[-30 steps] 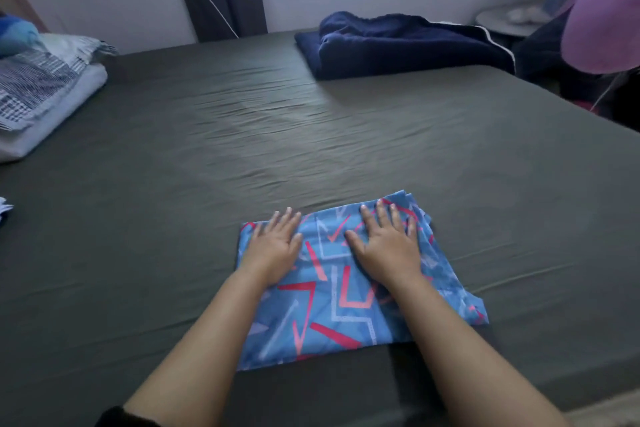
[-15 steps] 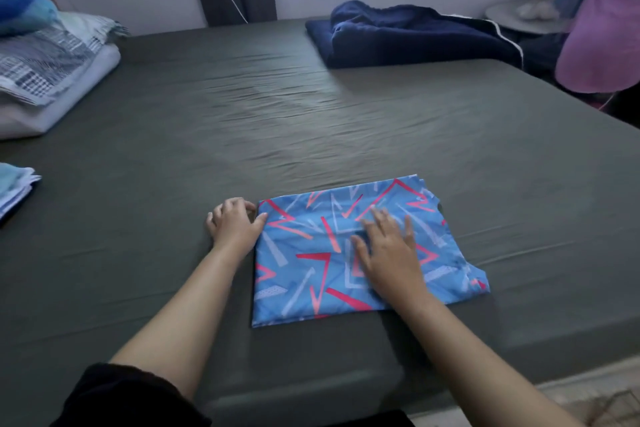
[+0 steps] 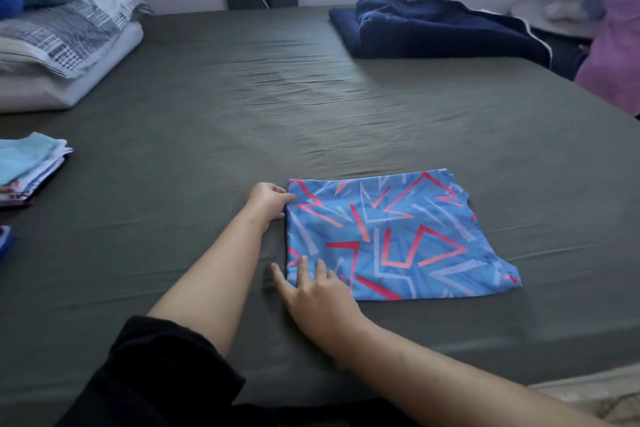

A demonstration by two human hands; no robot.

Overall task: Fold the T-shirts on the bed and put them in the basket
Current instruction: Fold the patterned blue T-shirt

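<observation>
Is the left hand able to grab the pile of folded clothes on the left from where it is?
Probably yes. The left hand now grips the shirt at its far left corner, so it must let go first. Only bare bed lies between it and the pile, though it looks like a stretch.

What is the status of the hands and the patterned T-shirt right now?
Left hand grips far left corner of folded blue T-shirt with red zigzags. Right hand open, fingers on near left corner. Shirt flat on grey bed sheet; nothing blocking.
</observation>
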